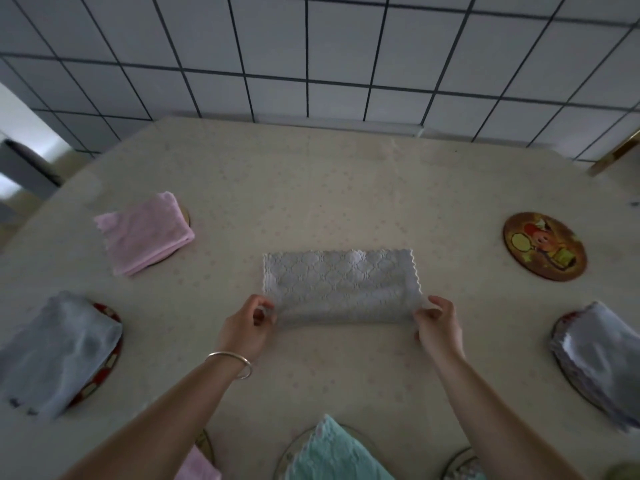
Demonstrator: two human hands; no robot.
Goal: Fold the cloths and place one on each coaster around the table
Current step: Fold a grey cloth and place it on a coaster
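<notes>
A half-folded cloth was laid at table centre; a bare coaster was seen at three o'clock, a folded cloth at ten.

Folded cloths are hiding most of the left coaster; the teal cloth is running off the bottom edge.

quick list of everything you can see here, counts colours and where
grey cloth: 1, centre of table, folded in half, held at near corners
pink cloth: 1, folded, far left on a coaster
blue-grey cloths: 2, near left and near right, on coasters
mint cloth: 1, bottom edge, on a coaster
bare coaster: 1, cartoon print, far right
table: 1, beige
bracelet: 1, silver, left wrist
left hand: pinching cloth
right hand: pinching cloth
</notes>
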